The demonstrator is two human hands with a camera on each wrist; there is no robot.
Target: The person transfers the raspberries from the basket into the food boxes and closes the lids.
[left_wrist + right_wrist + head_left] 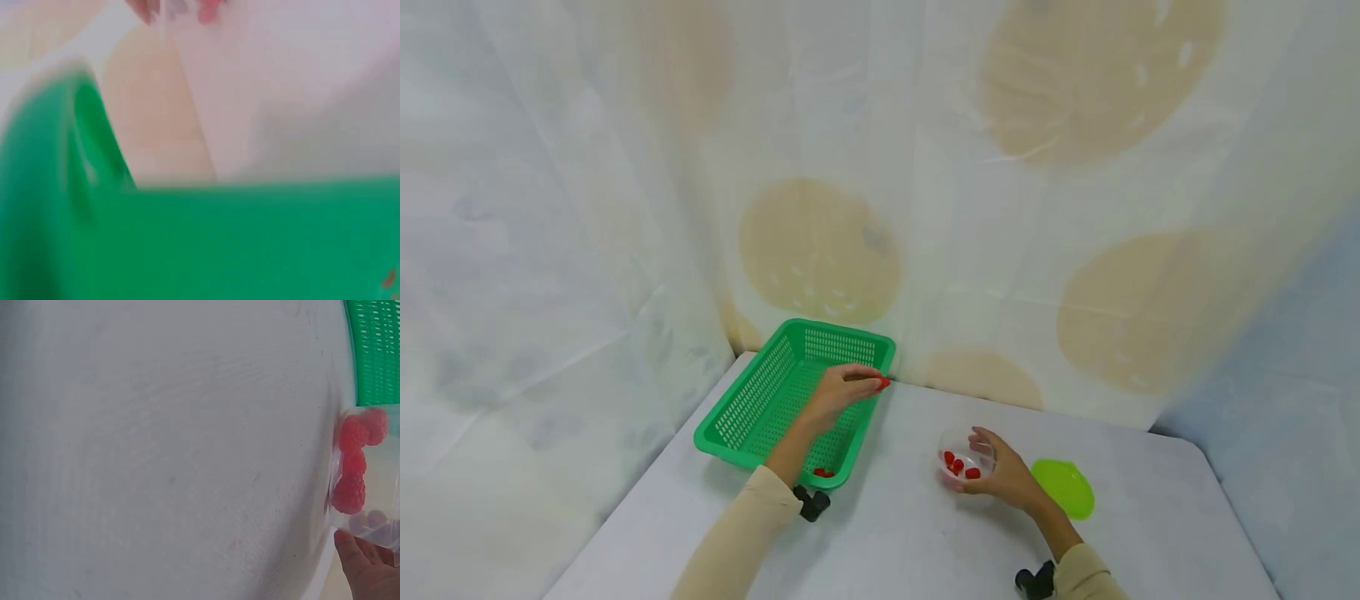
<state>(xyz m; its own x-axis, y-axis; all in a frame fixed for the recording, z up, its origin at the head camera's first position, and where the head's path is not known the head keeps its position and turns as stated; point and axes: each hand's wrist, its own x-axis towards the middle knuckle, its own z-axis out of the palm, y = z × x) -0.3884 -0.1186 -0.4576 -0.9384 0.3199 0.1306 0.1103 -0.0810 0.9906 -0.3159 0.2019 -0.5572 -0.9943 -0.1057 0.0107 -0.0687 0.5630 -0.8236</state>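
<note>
L hand (842, 392) pinches red berry (884, 382) at tips, prob. above basket rim (854, 454); R hand (1004, 473) grips clear tub (957, 440).

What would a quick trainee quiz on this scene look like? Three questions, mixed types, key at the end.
1. What colour is the berry that the left hand pinches? A) yellow B) red C) blue
2. True or false: the right hand holds nothing.
3. In the head view, in which part of the green basket do the loose berries lie?

Key
1. B.
2. False: it grips the clear container, which has red berries in it.
3. The near end, by the right-hand corner.
</note>
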